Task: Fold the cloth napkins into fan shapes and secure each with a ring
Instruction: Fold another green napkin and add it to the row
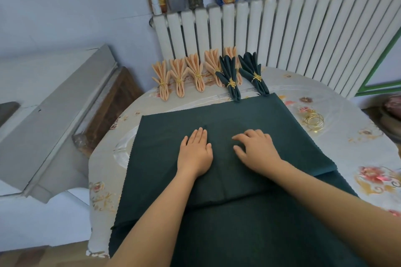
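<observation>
Floral oilcloth covers the round table [358,154] we are working at, with a white radiator behind it. Nearest us, a dark green napkin [238,119] lies spread flat on top of another green cloth [260,234] that runs off the near edge. Our left hand [195,154] rests on it palm down with fingers straight, and our right hand [256,149] presses beside it with fingers loosely bent, gripping nothing. We judge this to be the smoothing step before any pleating, since no fold shows yet. Next we would need to take one edge and pleat it back and forth evenly. To the right, spare gold rings [314,120] wait on the oilcloth. Farther back stand two finished green fans [251,71] and a row of peach fans [180,73], each ringed.
</observation>
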A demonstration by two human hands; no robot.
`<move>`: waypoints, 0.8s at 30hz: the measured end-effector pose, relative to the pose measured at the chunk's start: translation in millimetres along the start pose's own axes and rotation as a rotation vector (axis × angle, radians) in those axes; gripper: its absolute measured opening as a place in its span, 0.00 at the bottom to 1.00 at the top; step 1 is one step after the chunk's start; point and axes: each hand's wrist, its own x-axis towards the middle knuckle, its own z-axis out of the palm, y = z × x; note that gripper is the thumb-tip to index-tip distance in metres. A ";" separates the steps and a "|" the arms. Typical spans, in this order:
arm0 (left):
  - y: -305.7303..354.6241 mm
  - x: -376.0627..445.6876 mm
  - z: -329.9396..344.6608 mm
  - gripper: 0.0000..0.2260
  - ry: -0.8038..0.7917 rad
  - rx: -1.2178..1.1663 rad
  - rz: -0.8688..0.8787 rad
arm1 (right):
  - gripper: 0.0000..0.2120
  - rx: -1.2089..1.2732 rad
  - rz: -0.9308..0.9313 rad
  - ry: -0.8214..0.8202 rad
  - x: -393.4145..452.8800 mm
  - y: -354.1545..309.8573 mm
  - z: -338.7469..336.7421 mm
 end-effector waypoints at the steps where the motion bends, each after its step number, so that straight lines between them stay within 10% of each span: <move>1: 0.5 -2.3 -0.8 0.24 0.006 0.003 0.008 | 0.19 -0.026 0.039 -0.020 13.1 10.5 -1.4; 17: -0.6 0.2 4.2 0.24 0.056 -0.039 -0.010 | 0.21 -0.457 0.116 -0.448 118.3 66.7 -30.7; 24: -1.2 0.0 2.2 0.24 0.054 -0.048 -0.013 | 0.06 -0.492 0.096 -0.074 60.4 37.4 -70.6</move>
